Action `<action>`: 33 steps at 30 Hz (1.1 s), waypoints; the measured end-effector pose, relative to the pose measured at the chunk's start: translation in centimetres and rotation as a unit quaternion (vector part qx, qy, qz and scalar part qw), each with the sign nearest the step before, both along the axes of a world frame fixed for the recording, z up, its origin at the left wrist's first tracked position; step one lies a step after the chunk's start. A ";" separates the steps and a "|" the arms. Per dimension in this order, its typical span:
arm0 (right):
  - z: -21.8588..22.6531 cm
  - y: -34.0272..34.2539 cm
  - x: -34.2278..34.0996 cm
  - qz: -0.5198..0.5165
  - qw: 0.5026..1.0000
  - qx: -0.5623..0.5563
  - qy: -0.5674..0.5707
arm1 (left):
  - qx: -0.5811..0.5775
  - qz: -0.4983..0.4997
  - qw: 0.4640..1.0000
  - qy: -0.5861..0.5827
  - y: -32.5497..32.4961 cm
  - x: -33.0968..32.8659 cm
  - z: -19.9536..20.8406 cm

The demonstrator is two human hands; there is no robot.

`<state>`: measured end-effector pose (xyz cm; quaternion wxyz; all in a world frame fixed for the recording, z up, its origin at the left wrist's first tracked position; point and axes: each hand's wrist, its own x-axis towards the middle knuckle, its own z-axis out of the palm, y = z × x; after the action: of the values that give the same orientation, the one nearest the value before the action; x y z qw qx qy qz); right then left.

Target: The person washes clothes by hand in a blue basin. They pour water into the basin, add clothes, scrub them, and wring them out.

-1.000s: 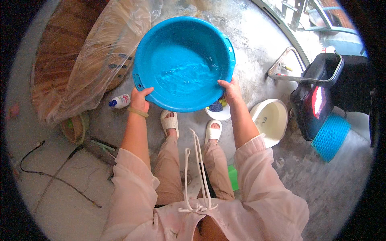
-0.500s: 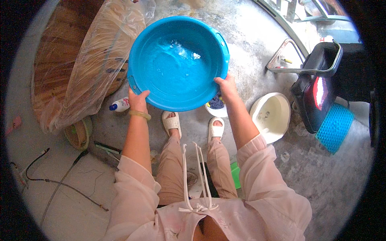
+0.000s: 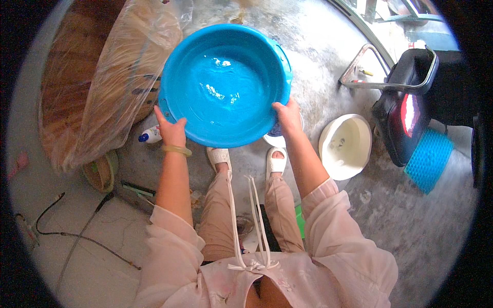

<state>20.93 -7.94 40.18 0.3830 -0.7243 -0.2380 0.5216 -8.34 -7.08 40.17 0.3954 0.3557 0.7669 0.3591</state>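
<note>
A large round blue basin (image 3: 177, 87) is held up in front of me, over the floor beyond my feet. Clear water (image 3: 221, 95) with bright reflections lies in it. At the basin's lower left, my left hand (image 3: 172, 129) grips the rim, its thumb pointing inward and the other fingers partly hidden by the wall. My right hand (image 3: 289, 116) has the lower right rim, thumb on top and fingers underneath out of sight. Partly covered by the basin and my right hand, a white bowl (image 3: 276, 141) with dark cloth in it stands on the floor.
A white-and-blue bottle (image 3: 150, 134) lies left of my left hand, near plastic-wrapped wooden boards (image 3: 87, 87). On the right are a cream tub (image 3: 344, 119), a metal-framed black seat (image 3: 400, 120) and a blue textured stool (image 3: 430, 156). A black hose (image 3: 84, 236) crosses the floor.
The basin has shifted slightly left and toward me, both hands still on its rim. The water's ripples and reflections have changed, and the basin covers more of the bottle and bowl area.
</note>
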 end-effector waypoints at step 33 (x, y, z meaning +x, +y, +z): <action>-9.7 -13.4 4.1 -0.016 0.995 -0.072 0.061 | 0.188 -0.498 0.813 0.235 -5.2 17.2 2.0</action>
<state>25.03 -21.31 30.44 0.3519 -0.7205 -0.1641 0.5746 8.88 -12.31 42.21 0.2534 0.8302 0.4715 0.1556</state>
